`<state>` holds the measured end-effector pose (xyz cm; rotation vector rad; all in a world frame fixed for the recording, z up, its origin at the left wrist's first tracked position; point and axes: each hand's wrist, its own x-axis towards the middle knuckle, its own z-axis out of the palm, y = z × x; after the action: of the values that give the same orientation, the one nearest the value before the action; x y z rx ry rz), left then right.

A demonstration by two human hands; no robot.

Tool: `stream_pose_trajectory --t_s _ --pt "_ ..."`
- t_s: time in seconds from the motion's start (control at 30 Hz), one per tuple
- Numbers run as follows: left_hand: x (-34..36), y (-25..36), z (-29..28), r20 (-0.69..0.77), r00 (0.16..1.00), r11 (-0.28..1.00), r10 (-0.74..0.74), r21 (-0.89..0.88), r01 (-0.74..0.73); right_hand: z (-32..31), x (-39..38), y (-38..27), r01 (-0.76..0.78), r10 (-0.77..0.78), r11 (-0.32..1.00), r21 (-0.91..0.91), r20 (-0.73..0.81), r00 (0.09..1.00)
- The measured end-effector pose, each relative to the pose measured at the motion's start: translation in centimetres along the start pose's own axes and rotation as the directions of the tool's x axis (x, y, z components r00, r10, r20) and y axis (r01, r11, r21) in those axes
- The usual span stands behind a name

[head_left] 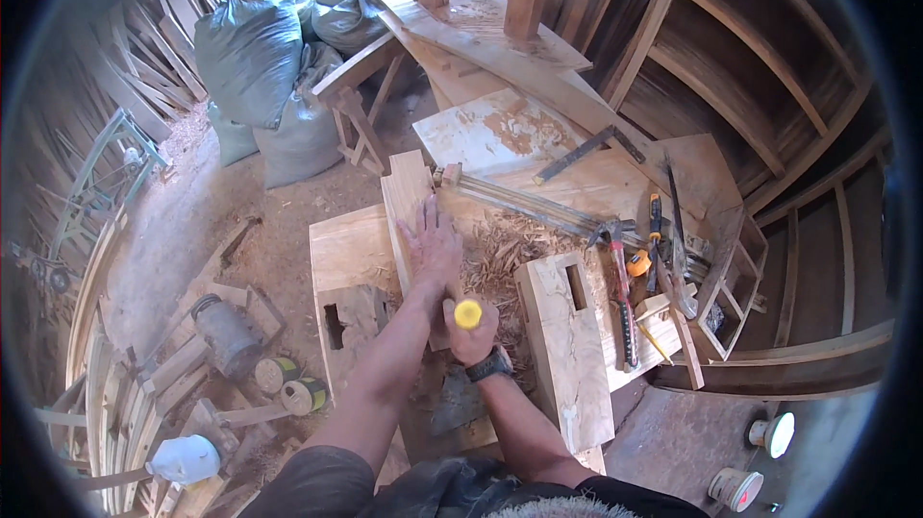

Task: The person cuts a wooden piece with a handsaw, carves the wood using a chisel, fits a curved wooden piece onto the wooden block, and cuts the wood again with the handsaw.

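My left hand (431,247) lies with fingers spread on a long pale board (409,177) on the workbench (348,241). Just right of its wrist, my right hand (471,335) grips a tool with a yellow-capped end (467,314); the rest of that tool is hidden. Wood shavings (510,254) lie beside my hands. A thick mortised timber (562,355) is on the right, and another piece with a slot (351,326) is on the left. A hammer (617,297), a screwdriver (655,220) and an orange tape measure (637,264) lie at the right.
Bar clamps (529,201) and a dusty white panel (495,124) lie beyond my hands. Stuffed sacks (245,47) are at the back left. Scrap wood, a metal canister (221,331), cans (277,374) and a plastic jug (183,460) stand on the left. Curved wooden frames (750,105) line the right.
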<state>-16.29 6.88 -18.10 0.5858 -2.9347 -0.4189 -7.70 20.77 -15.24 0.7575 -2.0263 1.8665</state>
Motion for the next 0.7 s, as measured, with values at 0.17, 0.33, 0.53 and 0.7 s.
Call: stream_pose_trajectory --t_s 0.17,0.33,0.53,0.7 --pt "0.6 -0.2 0.5 -0.034 0.999 1.000 -0.012 -0.009 0.012 0.5 -0.3 0.4 -0.416 0.414 0.894 0.165 0.049 0.909" --pt "1.0 -1.2 1.6 -0.122 0.990 0.993 0.065 0.103 -0.053 0.3 1.2 0.9 -0.532 0.528 0.846 -0.032 -0.078 0.846" --pt "1.0 -1.9 2.7 -0.173 0.980 0.995 0.097 0.043 -0.091 -3.9 3.4 -0.3 -0.411 0.609 0.742 0.530 -0.277 0.743" --pt "1.0 -1.7 2.6 -0.177 0.981 0.997 0.079 0.011 -0.078 -4.2 1.8 0.0 -0.291 0.458 0.664 0.689 -0.067 0.887"
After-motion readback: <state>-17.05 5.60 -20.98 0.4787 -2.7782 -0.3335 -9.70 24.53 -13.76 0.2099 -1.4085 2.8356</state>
